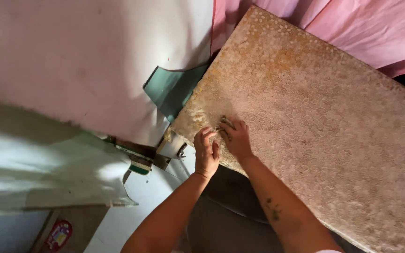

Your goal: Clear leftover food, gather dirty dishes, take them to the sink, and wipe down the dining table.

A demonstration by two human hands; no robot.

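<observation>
A large flat slab point(324, 117) covered in beige cloth with a small flower pattern lies tilted across the right of the view. My left hand point(206, 152) grips its lower left edge, fingers curled over the rim. Close beside it, my right hand point(236, 137) rests on the cloth near the same edge, fingertips pressed into the fabric, pinching or tucking it. Both hands nearly touch each other. What lies under the fingers is hidden.
A pink-white wall point(85, 56) fills the upper left, with a torn teal flap point(172, 89). Pink curtain point(371, 28) hangs behind the slab. A metal bracket point(141, 159) and pale green sheet point(38, 164) sit at the left. Dark floor point(230, 215) lies below.
</observation>
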